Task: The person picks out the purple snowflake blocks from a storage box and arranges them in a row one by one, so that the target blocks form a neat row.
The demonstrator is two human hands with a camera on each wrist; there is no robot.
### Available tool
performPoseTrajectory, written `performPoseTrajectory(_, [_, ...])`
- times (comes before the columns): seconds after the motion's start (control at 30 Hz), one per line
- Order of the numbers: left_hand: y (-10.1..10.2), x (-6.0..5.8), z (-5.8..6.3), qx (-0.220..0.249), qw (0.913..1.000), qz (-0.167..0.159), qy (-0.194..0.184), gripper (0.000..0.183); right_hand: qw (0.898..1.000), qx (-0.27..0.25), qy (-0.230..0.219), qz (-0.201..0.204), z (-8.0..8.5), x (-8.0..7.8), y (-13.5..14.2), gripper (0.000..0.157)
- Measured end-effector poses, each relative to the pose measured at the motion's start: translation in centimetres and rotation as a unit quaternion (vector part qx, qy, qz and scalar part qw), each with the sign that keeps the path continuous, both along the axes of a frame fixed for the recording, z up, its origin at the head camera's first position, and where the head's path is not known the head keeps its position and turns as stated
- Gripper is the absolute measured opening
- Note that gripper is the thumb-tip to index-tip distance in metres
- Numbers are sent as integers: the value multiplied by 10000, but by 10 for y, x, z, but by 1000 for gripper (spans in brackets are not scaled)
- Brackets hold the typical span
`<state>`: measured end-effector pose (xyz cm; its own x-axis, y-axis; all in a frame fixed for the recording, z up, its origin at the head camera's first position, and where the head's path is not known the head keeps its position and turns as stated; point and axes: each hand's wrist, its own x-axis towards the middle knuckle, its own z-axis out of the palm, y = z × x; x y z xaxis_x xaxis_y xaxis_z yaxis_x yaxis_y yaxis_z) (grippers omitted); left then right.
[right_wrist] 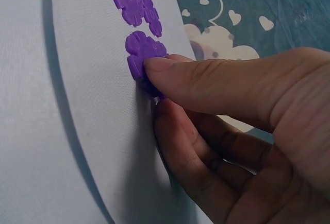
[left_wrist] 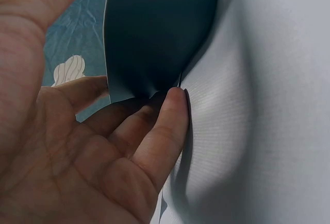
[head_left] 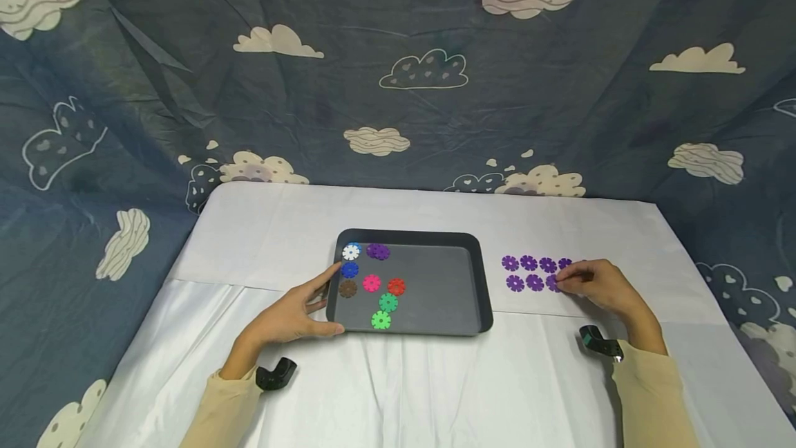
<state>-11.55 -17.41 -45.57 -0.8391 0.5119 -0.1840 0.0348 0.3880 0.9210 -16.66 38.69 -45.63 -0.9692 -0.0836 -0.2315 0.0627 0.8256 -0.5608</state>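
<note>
My left hand (head_left: 286, 313) is at the near left corner of a dark grey tray (head_left: 423, 323), thumb by the front edge and index finger at the left rim. Its fingertips (left_wrist: 175, 100) touch the outer wall in the left wrist view. To the tray's right, my right hand (head_left: 600, 285) pinches a purple interlocking disc (right_wrist: 139, 54) between thumb and forefinger, over the near row of flower-shaped discs. Several more purple discs (head_left: 528, 263) lie in two rows on the white cloth beside it.
In the tray's left half lie a white disc (head_left: 351, 252) over a blue one, overlapping purple discs (head_left: 377, 252), and blue, brown, pink, red (head_left: 396, 287) and green ones. White cloth (head_left: 423, 379) covers the table. A dark cloud-print curtain (head_left: 398, 19) hangs behind.
</note>
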Motion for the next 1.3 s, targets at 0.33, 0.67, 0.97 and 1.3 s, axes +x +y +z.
performPoseTrajectory(0.33, [1,0,1,-36,10000,-9,19,112,9998,126,146,16,-1,0,0,21])
performPoseTrajectory(0.67, [-1,-1,0,-10,10000,2,39,113,9995,-44,236,211,10,-3,-7,27])
performPoseTrajectory(0.97, [0,0,-2,-33,10000,30,42,112,9983,-102,436,382,23,-8,-25,30])
performPoseTrajectory(1.3, [-1,-2,-2,19,10000,-14,-21,113,9948,28,657,773,36,-20,-40,26])
